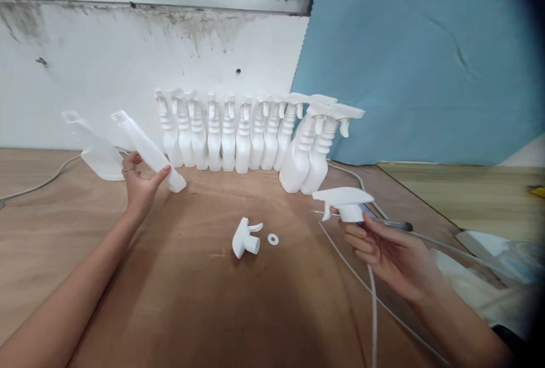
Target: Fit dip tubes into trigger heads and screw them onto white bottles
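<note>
My left hand (pixel 143 185) grips a white open-necked bottle (pixel 147 146) near its lower end, the bottle tilted with its neck to the upper left. Beside it another white bottle without a spray head (pixel 100 155) stands on the table. My right hand (pixel 383 249) is closed around the collar of a white trigger spray head (pixel 344 197), its nozzle pointing left. A thin clear tube (pixel 373 311) hangs below that hand. On the table between my hands lie a second trigger spray head (pixel 244 238) and a small white washer ring (pixel 273 239).
Several white spray bottles with heads fitted (pixel 229 141) stand in a row against the stained white wall (pixel 128 55). Blue cloth (pixel 404 61) covers the right side of the wall. A screwdriver (pixel 394 224), another thin tube (pixel 347 263) and a cable (pixel 42 183) lie on the wooden table (pixel 191 311).
</note>
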Tool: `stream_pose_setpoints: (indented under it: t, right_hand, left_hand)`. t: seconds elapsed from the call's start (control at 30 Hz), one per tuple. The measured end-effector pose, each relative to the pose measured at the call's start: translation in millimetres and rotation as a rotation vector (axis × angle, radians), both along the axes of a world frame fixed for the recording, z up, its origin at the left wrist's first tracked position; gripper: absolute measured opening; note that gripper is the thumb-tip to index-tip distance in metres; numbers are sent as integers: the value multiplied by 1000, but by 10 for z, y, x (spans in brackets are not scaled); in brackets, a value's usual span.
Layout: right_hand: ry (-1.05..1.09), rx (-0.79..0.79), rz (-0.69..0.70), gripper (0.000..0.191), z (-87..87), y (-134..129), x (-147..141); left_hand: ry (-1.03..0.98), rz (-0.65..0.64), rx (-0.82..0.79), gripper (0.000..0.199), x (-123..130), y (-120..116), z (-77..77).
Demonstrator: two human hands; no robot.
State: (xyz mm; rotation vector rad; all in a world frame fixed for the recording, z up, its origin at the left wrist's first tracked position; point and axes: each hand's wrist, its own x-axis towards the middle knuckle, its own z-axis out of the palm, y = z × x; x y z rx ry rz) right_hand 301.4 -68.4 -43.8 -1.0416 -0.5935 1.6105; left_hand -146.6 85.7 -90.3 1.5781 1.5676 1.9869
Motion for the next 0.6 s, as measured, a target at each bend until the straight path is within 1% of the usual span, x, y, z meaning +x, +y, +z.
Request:
stream_pose_setpoints:
  t: [0.07, 0.13, 0.2, 0.3, 0.33, 0.4, 0.47, 0.6]
  right_hand:
    - [-188, 10, -10, 38, -65, 2, -22]
    - [-431, 56, -40, 42, -139, 11, -40]
    - [-723, 146, -87, 42, -199, 24, -52]
    - [-1181, 376, -166, 42, -253, 40, -61]
    - [-1298, 444, -172, 42, -269, 42, -64]
    - [-1422, 524, -149, 41, -316, 44, -69]
    - [-1445, 546, -124, 42, -382, 45, -76]
    - [-1470, 583, -126, 38, -520, 53, -97]
  left_hand:
    - [49, 151, -11, 80, -129, 8, -59]
    - [73, 249, -24, 81, -218, 28, -104]
    - [83, 297, -41, 85, -274, 67, -132]
    - [100, 325, -47, 93, -311, 131, -137]
    - [111, 326, -43, 95, -312, 147, -131]
    - [135, 313, -39, 100, -300, 167, -116]
    - [149, 298, -41, 101, -277, 181, -102]
    - [144, 282, -64, 102, -248, 233, -90]
